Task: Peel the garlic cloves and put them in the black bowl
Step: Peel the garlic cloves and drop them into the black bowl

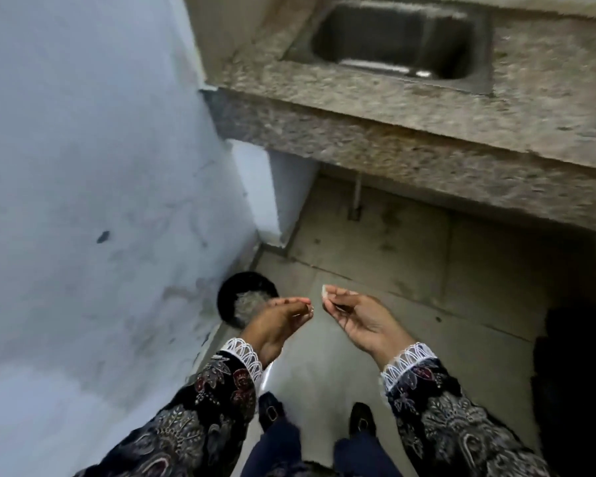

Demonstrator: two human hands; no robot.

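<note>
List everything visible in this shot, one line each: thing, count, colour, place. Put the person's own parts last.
pale garlic clove: one, whitish, pinched at the right hand's fingertips
round black container: one, black with pale contents, on the floor by the wall, partly behind the left hand
speckled granite counter: one, grey-brown, across the top
steel sink: one, dull grey, set into the counter
painted wall: one, pale blue-white, on the left
tiled floor: grey-beige, below the counter
black shoes: two, black with buckles, at the bottom
patterned sleeves: two, dark floral with white lace cuffs
left hand: one, fingertips pinched together; what it holds is too small to tell
right hand: one, pinching the clove
</note>
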